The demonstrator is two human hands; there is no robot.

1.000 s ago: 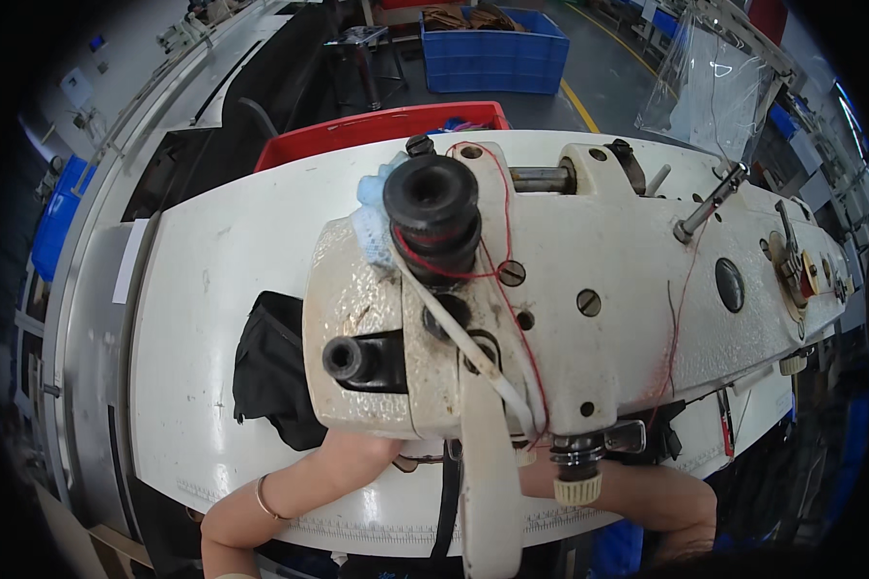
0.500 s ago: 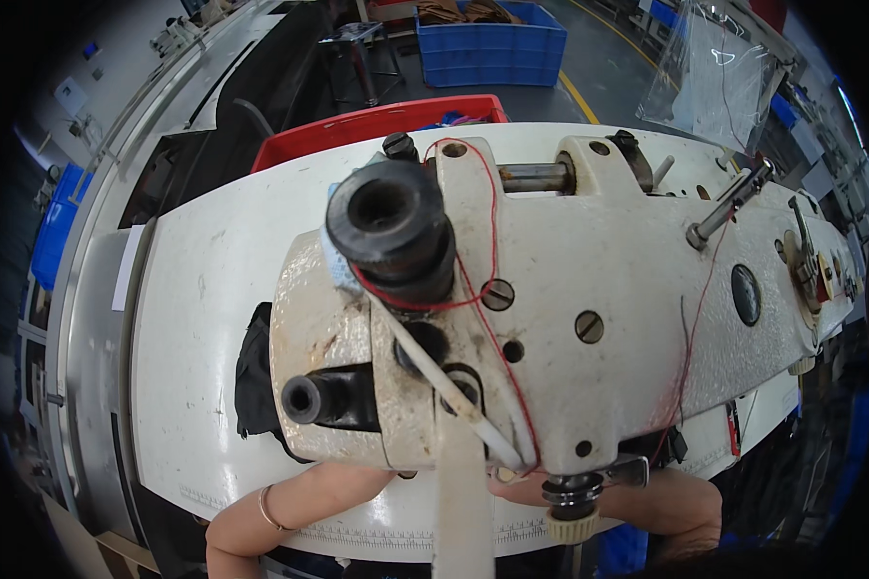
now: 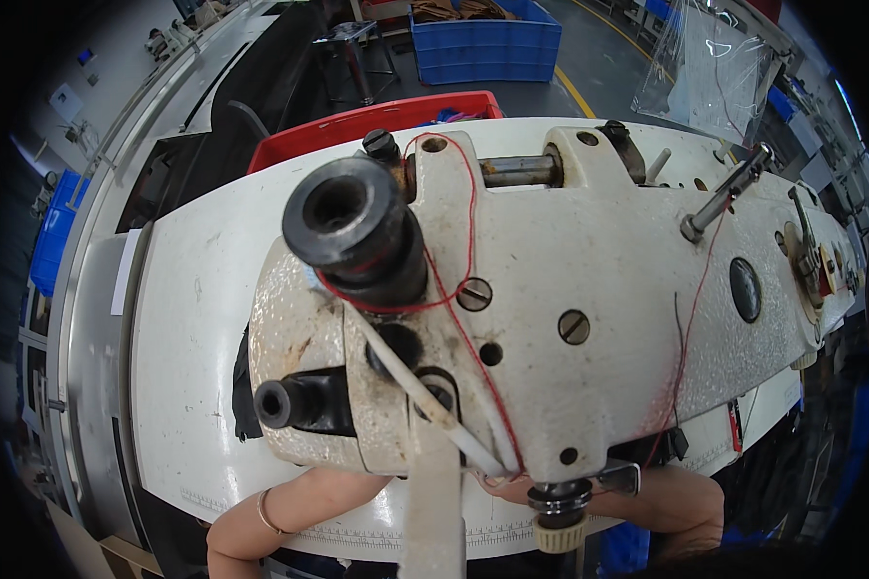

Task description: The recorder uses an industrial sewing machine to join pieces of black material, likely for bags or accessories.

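A white sewing machine head (image 3: 531, 251) fills the middle of the view and hides both my hands. My left forearm (image 3: 328, 497), with a bracelet at the wrist, reaches in under its left end. From the lower right my right forearm (image 3: 671, 502) passes behind the tension knob (image 3: 562, 531). Whatever my fingers hold or touch is out of sight. Black fabric (image 3: 245, 400) peeks out beside the machine's left end. Red thread (image 3: 473, 352) loops around the black round post (image 3: 348, 217) and runs down the machine's front.
The white sewing table (image 3: 198, 318) carries a printed ruler along its near edge. Behind it stands a red bin (image 3: 357, 124), with a blue crate (image 3: 488, 48) holding brown pieces farther back. A metal-legged stool (image 3: 357, 63) is beside the crate. Clear plastic sheeting (image 3: 705, 72) hangs at the far right.
The machine's upper parts appear slightly farther left as my view shifts. Less of the black fabric shows at the left end. Both forearms stay in nearly the same place.
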